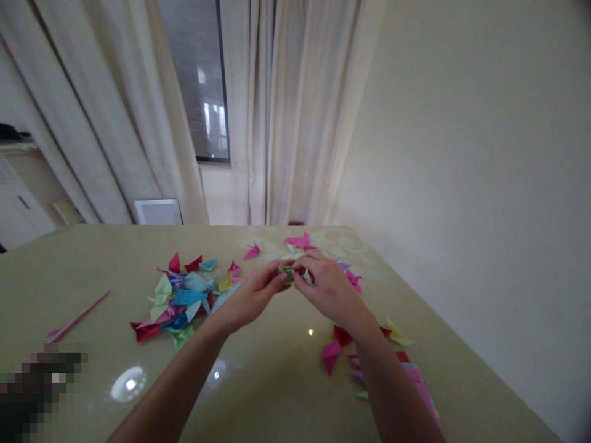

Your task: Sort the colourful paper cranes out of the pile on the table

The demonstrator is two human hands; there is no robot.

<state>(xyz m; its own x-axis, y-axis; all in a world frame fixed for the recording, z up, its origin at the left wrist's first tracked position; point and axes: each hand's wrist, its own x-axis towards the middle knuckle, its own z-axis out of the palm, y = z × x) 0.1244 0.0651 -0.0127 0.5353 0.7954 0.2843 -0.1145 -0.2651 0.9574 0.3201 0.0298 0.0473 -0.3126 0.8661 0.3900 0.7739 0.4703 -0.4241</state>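
Both my hands meet above the middle of the table, around a small piece of folded green paper [287, 272]. My left hand [258, 289] grips it between thumb and fingers from the left. With thumb and fingertips, my right hand [325, 283] pinches its right side. The fingers cover much of the paper, so its exact shape is hidden. Left of my left hand lies a pile of folded paper cranes [189, 296] in blue, green, red and pink. A pink paper crane [301, 240] rests just beyond my hands.
Stacked coloured papers [418, 381] lie beside my right forearm, near a magenta folded paper [331, 357] and a yellow one [398, 332]. A thin pink stick [80, 315] lies at the left. The glossy table [268, 394] meets a wall on the right; curtains [305, 111] hang behind.
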